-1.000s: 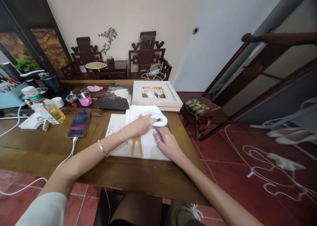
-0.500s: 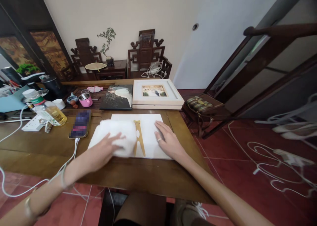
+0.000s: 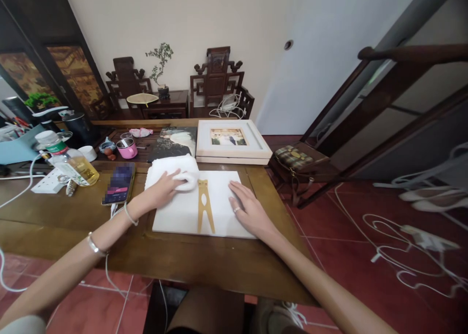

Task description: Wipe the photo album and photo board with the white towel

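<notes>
A flat white board (image 3: pixel 183 220) lies on the brown wooden table, with a gold A-shaped piece (image 3: pixel 204 207) upright along its middle. My left hand (image 3: pixel 166 186) presses a folded, fluffy white cloth (image 3: pixel 171 166) over the board's far left corner. Its fingers curl into the cloth, which bunches up under them. My right hand (image 3: pixel 250 209) lies flat along the board's right edge, fingers stretched out, a ring on one finger.
Behind the board stand a light wooden picture frame (image 3: pixel 234 158) and a dark picture panel (image 3: pixel 173 146). To the left are a phone (image 3: pixel 119 185) on a cable, a pink cup (image 3: pixel 126 148), a bottle (image 3: pixel 69 158) and a power strip (image 3: pixel 47 183). A plaid bag (image 3: pixel 294 156) rests on a chair at right.
My left hand has moved away from me with the white cloth, baring the board's near left part. My right hand has stayed at the board's right edge.
</notes>
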Tool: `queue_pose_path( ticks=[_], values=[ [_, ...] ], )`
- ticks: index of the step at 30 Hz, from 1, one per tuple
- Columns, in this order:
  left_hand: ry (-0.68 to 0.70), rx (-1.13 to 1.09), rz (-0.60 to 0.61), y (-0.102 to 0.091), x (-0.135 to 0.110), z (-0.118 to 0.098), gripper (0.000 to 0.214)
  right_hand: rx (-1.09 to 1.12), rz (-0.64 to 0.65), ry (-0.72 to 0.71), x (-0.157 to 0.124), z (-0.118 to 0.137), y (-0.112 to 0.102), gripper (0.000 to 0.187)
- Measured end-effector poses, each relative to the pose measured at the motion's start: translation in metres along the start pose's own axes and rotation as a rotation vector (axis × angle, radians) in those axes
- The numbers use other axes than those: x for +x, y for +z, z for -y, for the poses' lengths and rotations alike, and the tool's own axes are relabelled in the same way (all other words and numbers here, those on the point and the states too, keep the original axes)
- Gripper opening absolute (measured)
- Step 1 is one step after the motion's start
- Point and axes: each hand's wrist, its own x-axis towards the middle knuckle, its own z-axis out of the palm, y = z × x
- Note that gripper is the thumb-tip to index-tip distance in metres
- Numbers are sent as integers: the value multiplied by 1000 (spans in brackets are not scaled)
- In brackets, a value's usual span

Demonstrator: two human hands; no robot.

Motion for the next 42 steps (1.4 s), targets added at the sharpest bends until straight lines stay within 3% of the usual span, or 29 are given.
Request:
queue_pose_path(
  ticks=[3, 7, 10, 13, 18, 20, 24, 27, 29, 32, 38, 40, 42],
  values=[
    [-26, -49, -23, 16, -12, -25, 46, -3, 2, 11, 0, 1, 0, 47],
    [125, -31, -56, 31, -55, -79, 55, -6, -5, 14, -1, 1, 1, 47],
    [179, -4, -7, 31, -68, -100, 56, -4, -10, 4, 0, 0, 2, 46],
    [165, 30, 6, 27, -47, -92, 61, -6, -15, -4, 0, -1, 3, 46],
    [38, 98, -9, 20, 18, -58, 54, -19, 11, -6, 0, -1, 2, 47],
    [39, 138, 10, 19, 29, -58, 53, -25, 14, -1, 0, -1, 1, 47],
    [72, 259, 64, 17, 7, -97, 50, -22, -1, 9, 0, -1, 3, 48],
    [171, 299, 126, 10, -24, -138, 33, 15, -13, 17, 0, -2, 4, 47],
    [207, 302, 172, 6, -36, -154, 27, 61, -20, 24, 0, -3, 3, 45],
    [206, 315, 156, 4, -27, -152, 33, 168, -25, 75, 2, -2, -2, 44],
    [118, 329, -50, 24, 36, -121, 45, 501, -113, 318, 2, -1, -14, 52],
    [122, 318, -51, 29, 41, -127, 38, 554, -126, 326, 1, -1, -16, 54],
    [172, 318, -37, 30, 30, -141, 31, 573, -131, 324, 2, -1, -17, 54]
  ],
)
